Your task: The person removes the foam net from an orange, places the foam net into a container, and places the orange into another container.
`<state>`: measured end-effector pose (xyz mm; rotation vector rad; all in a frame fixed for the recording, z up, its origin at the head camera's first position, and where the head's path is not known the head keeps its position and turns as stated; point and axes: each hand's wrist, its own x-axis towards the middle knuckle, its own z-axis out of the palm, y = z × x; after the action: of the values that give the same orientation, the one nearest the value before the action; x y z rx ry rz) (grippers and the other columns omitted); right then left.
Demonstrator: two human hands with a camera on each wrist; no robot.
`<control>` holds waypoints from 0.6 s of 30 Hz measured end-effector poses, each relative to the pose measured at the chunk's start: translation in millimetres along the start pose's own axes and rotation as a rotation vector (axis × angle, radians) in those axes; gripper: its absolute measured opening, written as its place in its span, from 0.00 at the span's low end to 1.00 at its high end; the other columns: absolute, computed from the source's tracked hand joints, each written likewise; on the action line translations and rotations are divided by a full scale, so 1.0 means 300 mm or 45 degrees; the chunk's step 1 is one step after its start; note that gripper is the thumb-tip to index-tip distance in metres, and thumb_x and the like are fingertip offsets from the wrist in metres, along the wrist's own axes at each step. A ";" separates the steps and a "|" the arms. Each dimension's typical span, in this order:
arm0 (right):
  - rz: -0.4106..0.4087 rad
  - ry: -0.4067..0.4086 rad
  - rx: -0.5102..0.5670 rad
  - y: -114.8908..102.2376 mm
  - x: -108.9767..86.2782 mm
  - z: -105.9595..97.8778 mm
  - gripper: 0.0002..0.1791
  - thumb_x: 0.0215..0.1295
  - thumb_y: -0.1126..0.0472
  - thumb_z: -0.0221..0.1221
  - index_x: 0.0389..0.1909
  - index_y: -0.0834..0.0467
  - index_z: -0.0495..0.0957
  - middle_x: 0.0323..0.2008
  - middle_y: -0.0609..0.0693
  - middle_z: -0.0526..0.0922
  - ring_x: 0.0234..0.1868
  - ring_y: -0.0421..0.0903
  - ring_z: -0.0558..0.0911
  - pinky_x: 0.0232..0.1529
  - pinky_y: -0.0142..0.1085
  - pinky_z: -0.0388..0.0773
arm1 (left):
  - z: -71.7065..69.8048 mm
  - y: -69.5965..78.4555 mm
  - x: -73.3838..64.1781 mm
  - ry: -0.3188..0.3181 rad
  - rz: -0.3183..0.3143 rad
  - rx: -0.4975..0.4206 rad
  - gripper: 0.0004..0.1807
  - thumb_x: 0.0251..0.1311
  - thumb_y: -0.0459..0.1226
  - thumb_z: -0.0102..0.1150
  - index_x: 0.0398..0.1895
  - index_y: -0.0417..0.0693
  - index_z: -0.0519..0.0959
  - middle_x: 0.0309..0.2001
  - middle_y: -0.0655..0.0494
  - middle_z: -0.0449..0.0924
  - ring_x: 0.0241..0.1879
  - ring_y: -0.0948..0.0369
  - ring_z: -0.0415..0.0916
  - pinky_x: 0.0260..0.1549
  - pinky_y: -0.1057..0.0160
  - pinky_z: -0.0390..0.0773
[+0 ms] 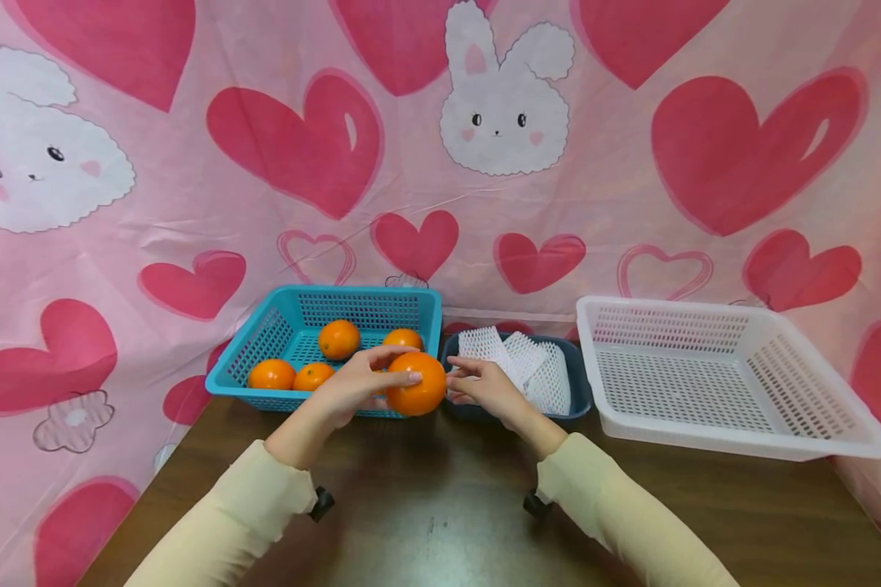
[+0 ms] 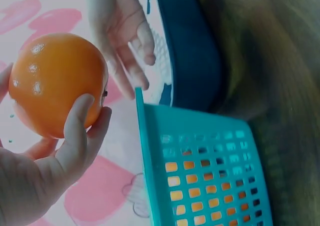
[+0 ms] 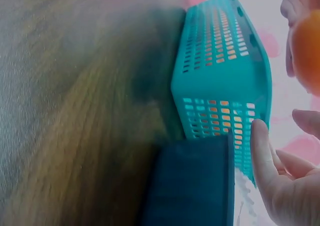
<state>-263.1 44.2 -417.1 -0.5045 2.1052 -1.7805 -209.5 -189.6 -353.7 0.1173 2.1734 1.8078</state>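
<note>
My left hand [image 1: 360, 381] grips an orange [image 1: 420, 390], its fingers and thumb around the fruit, above the front right corner of the turquoise basket [image 1: 223, 377]. In the left wrist view the orange [image 2: 57, 83] shows its stem end toward the right hand. My right hand [image 1: 490, 386] is just right of the fruit, apart from it and holding nothing, with fingers loosely spread. Below and behind that hand, white foam net sleeves [image 1: 551, 379] lie in a dark blue bin [image 1: 582, 383]. Several more oranges [image 1: 339, 339] lie inside the turquoise basket.
A large white basket [image 1: 675, 436] stands to the right of the blue bin on the brown wooden table [image 1: 433, 522]. Behind everything hangs a pink cloth [image 1: 411, 187] printed with hearts and rabbits. The turquoise basket and the blue bin stand side by side.
</note>
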 end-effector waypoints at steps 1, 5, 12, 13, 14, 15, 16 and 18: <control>-0.001 -0.010 0.012 0.001 0.002 0.006 0.30 0.75 0.65 0.58 0.72 0.74 0.63 0.50 0.64 0.81 0.48 0.64 0.85 0.50 0.45 0.83 | -0.008 0.002 0.001 0.002 0.003 -0.009 0.31 0.68 0.43 0.64 0.72 0.43 0.70 0.69 0.40 0.68 0.57 0.46 0.75 0.52 0.48 0.82; 0.020 -0.020 0.064 0.003 0.011 0.030 0.33 0.75 0.65 0.58 0.74 0.74 0.60 0.50 0.65 0.81 0.48 0.64 0.84 0.50 0.44 0.83 | -0.041 0.005 0.011 0.019 0.013 -0.045 0.33 0.69 0.43 0.62 0.74 0.41 0.67 0.70 0.39 0.67 0.59 0.46 0.72 0.53 0.48 0.81; 0.080 -0.013 0.228 0.014 0.019 0.075 0.34 0.75 0.67 0.58 0.75 0.73 0.57 0.50 0.62 0.82 0.42 0.54 0.87 0.49 0.43 0.84 | -0.103 0.004 0.026 0.043 0.003 -0.150 0.33 0.72 0.40 0.58 0.76 0.40 0.62 0.69 0.39 0.64 0.63 0.45 0.67 0.53 0.48 0.81; 0.085 -0.006 0.253 0.015 0.020 0.081 0.34 0.75 0.67 0.57 0.75 0.73 0.57 0.50 0.62 0.82 0.41 0.53 0.87 0.49 0.42 0.84 | -0.113 0.003 0.029 0.048 -0.003 -0.166 0.33 0.73 0.41 0.58 0.76 0.40 0.61 0.69 0.39 0.63 0.64 0.44 0.66 0.54 0.48 0.81; 0.090 0.003 0.280 0.015 0.020 0.088 0.33 0.75 0.67 0.57 0.75 0.73 0.57 0.50 0.62 0.82 0.39 0.50 0.87 0.48 0.42 0.84 | -0.125 0.000 0.031 0.057 -0.009 -0.174 0.33 0.73 0.41 0.57 0.77 0.41 0.61 0.70 0.39 0.63 0.65 0.44 0.65 0.54 0.48 0.80; 0.098 0.018 0.308 0.015 0.021 0.094 0.33 0.75 0.68 0.56 0.76 0.73 0.56 0.49 0.61 0.82 0.37 0.47 0.87 0.48 0.41 0.84 | -0.136 -0.002 0.033 0.070 -0.016 -0.188 0.33 0.73 0.42 0.57 0.77 0.41 0.61 0.70 0.39 0.62 0.66 0.43 0.64 0.55 0.48 0.80; 0.107 0.031 0.337 0.015 0.023 0.100 0.33 0.75 0.68 0.56 0.76 0.73 0.56 0.49 0.61 0.83 0.35 0.45 0.87 0.47 0.40 0.84 | -0.148 -0.005 0.036 0.090 -0.024 -0.200 0.34 0.73 0.42 0.57 0.77 0.42 0.60 0.71 0.40 0.61 0.67 0.43 0.63 0.56 0.48 0.79; 0.128 0.055 0.399 0.015 0.026 0.113 0.33 0.75 0.69 0.56 0.76 0.72 0.56 0.49 0.62 0.83 0.33 0.41 0.86 0.46 0.40 0.84 | -0.171 -0.011 0.038 0.131 -0.038 -0.220 0.35 0.73 0.43 0.58 0.78 0.43 0.60 0.72 0.40 0.60 0.67 0.43 0.63 0.58 0.48 0.77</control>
<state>-254.4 11.8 -427.1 -0.2731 1.7944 -2.0261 -234.7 -235.8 -351.0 -0.0481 2.0620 2.0153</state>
